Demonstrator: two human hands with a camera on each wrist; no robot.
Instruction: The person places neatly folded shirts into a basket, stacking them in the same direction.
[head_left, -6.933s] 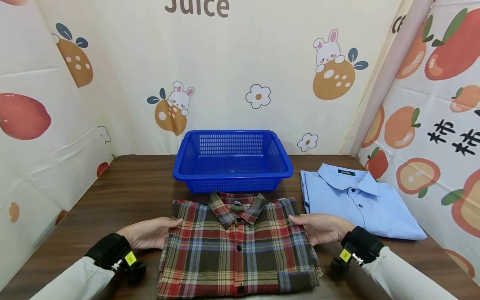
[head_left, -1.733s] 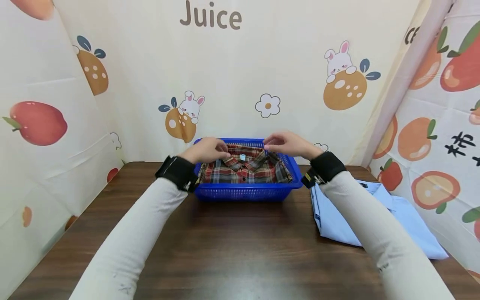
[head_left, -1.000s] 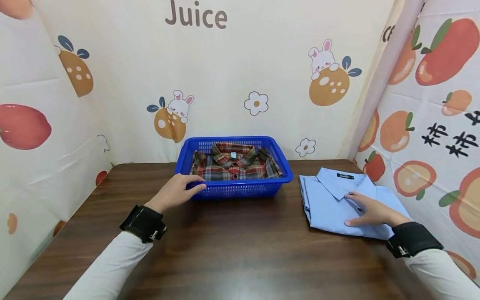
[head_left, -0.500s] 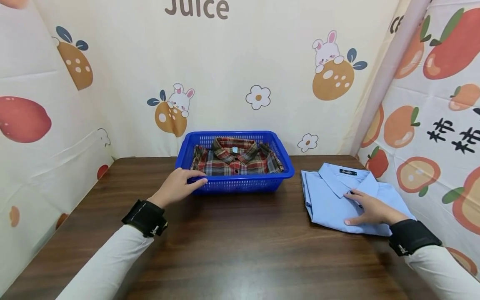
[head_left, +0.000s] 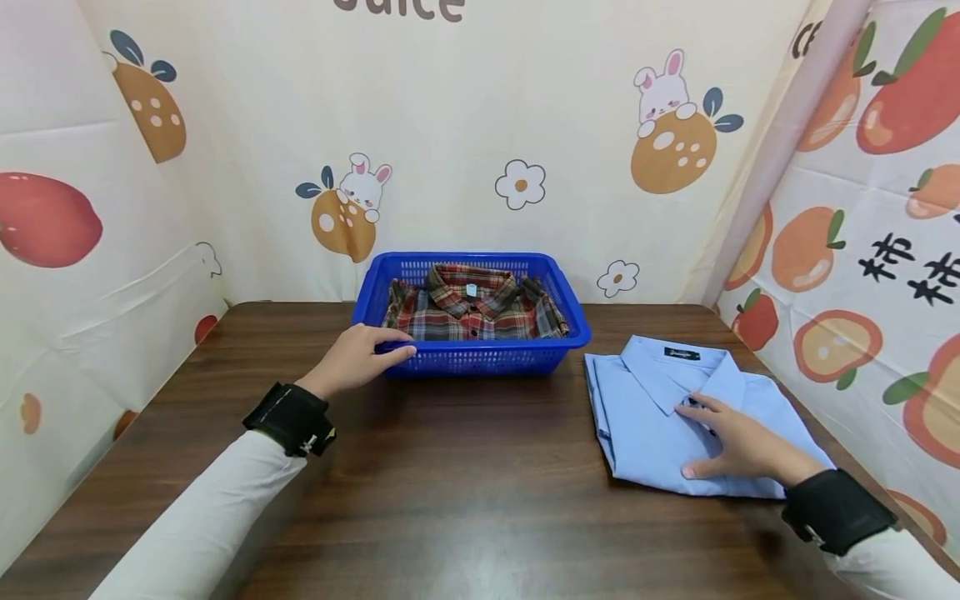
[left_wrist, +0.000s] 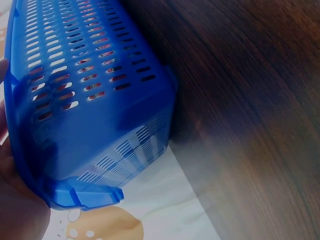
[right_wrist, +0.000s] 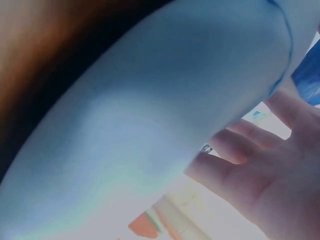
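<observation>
A blue plastic basket [head_left: 480, 360] stands at the back middle of the table, and a folded plaid shirt [head_left: 495, 321] lies inside it, collar up. My left hand [head_left: 354, 358] holds the basket's front left corner, fingers over the rim and thumb at the front. In the left wrist view, that hand [left_wrist: 20, 200] is at the rim of the basket [left_wrist: 95, 120], mostly out of frame. To the right lies a folded light blue shirt [head_left: 645, 433] with a dark collar label. My right hand [head_left: 750, 442] rests on its front with spread fingers, also seen in the right wrist view beside the shirt [right_wrist: 140, 115].
Dark wooden table [head_left: 465, 500] surface stretches in front of the basket and left of the blue shirt. A printed fabric backdrop [head_left: 450, 167] rises behind the table and along both sides. The blue shirt lies near the table's right edge.
Earlier, both hands held the plaid shirt, which then went into the basket. They parted to the basket corner and blue shirt. The blue shirt has now slid nearer and slightly left under my right hand.
</observation>
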